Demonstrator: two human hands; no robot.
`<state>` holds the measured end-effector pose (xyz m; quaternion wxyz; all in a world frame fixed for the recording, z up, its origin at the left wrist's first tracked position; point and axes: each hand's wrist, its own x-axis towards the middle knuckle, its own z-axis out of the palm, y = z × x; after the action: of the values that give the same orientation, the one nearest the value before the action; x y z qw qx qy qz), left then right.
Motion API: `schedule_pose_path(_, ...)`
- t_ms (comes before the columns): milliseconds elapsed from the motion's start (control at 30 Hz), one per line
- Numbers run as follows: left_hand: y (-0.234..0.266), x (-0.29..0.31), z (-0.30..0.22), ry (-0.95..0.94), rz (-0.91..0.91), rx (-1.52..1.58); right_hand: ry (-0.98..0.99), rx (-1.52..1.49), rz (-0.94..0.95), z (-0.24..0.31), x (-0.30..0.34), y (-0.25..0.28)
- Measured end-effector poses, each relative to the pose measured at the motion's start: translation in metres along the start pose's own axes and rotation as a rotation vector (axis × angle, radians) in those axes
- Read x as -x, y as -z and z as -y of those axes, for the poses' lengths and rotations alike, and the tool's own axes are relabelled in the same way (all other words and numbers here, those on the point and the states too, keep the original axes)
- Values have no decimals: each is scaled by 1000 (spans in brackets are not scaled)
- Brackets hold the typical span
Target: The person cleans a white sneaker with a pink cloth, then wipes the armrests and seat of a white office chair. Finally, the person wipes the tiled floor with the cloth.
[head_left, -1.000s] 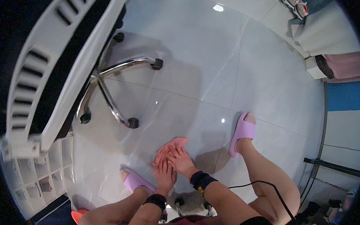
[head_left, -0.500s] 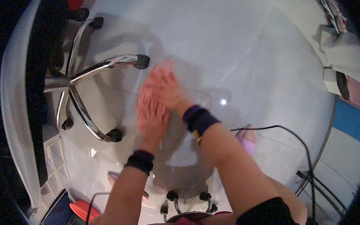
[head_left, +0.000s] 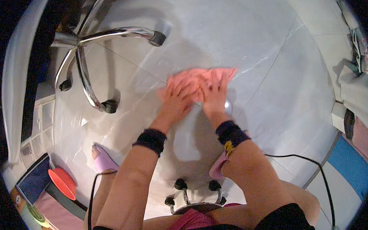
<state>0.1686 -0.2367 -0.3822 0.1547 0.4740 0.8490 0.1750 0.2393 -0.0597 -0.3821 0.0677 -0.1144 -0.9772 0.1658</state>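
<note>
A crumpled pink cloth point(head_left: 190, 75) lies on the glossy grey floor tiles in front of me. My left hand point(head_left: 177, 103) presses on its near left part, fingers spread and stretched forward. Beside it, my right hand point(head_left: 215, 96) rests on the right part of the cloth, its fingers also extended flat. Both palms face down and the hands are slightly blurred. Dark wristbands circle both wrists; the right one point(head_left: 232, 133) carries a yellow mark.
At left stands a chrome chair base point(head_left: 126, 32) on black casters. Another wheeled base point(head_left: 184, 195) is beneath me. My feet wear lilac slippers point(head_left: 105, 160). A black cable point(head_left: 299, 156) trails at right. A red oval object point(head_left: 62, 183) lies at lower left, near a translucent drawer unit point(head_left: 40, 125).
Both hands and the cloth have moved to the right across the floor. The hands were stacked closely, the right one farther forward; now they lie side by side. The view has shifted too.
</note>
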Motion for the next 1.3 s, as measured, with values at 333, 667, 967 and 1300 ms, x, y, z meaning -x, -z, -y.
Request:
schedule_pose_path(333, -76, 214, -165, 415, 19, 184, 183, -200, 243, 66, 186, 33)
schedule_pose_path(667, -125, 278, -252, 517, 125, 299, 249, 4, 552, 72, 269, 62)
schedule_pose_path(967, -30, 209, -300, 830, -522, 457, 113, -320, 457, 78, 246, 164)
schedule_pose_path(1300, -18, 135, -339, 717, -392, 738, 198, -79, 179, 0, 207, 245)
